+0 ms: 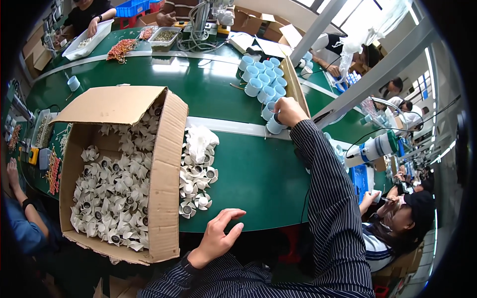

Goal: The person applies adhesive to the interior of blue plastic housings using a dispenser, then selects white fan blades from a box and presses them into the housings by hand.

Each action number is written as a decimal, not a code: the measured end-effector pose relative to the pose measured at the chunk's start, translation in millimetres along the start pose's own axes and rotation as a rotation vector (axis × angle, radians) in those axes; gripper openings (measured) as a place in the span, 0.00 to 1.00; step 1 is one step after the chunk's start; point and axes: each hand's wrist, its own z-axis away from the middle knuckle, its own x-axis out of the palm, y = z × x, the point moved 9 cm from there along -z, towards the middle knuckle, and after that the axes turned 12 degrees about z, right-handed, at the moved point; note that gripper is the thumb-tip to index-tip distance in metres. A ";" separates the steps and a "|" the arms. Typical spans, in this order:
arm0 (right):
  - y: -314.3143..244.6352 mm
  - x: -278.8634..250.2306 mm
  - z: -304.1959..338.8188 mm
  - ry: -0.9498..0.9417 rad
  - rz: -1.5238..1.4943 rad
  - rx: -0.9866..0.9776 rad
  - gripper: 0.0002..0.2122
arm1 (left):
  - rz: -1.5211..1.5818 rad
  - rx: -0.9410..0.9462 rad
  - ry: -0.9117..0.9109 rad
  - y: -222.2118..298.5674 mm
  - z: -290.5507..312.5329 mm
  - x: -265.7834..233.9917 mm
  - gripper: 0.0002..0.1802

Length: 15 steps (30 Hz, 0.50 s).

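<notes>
My right hand (290, 112) reaches to the far right of the green bench, its fingers bent down onto a light blue cup-shaped housing (274, 126) at the near end of a group. The fingertips are partly hidden behind the hand. More light blue housings (266, 93) stand packed together just beyond it. My left hand (218, 234) hovers at the bench's near edge with thumb and fingers apart, holding nothing. Closest to it is a small pile of white fan impellers (198, 175), some with dark round centres, with a crumpled white plastic bag (201, 143) on top.
Left of the pile, a large cardboard box (166, 179) full of white impellers lies tipped toward me. A metal strip (233, 126) crosses the green bench (258, 179). A cardboard edge (296, 88) and slanted metal post (365, 74) border the right. Other people work around.
</notes>
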 end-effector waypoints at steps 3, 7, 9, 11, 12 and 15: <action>-33.0 -21.6 42.3 -0.015 -0.044 -0.045 0.08 | -0.005 -0.016 0.005 -1.4 1.3 -0.7 0.18; -97.2 -48.1 130.3 -0.037 -0.129 -0.131 0.10 | -0.025 -0.029 -0.020 1.9 -1.2 2.6 0.24; -132.4 -38.1 163.9 -0.058 -0.185 -0.201 0.12 | -0.105 -0.009 0.079 13.6 -0.7 -0.2 0.32; -158.8 -24.3 188.9 -0.084 -0.181 -0.203 0.13 | -0.153 -0.003 0.120 17.2 -2.5 -3.8 0.36; -167.4 -20.7 199.4 -0.107 -0.159 -0.201 0.14 | -0.246 0.055 0.139 23.0 -4.2 -4.0 0.39; -192.5 -19.3 222.5 -0.221 -0.166 -0.208 0.15 | -0.440 0.161 0.180 29.9 -7.2 -3.3 0.45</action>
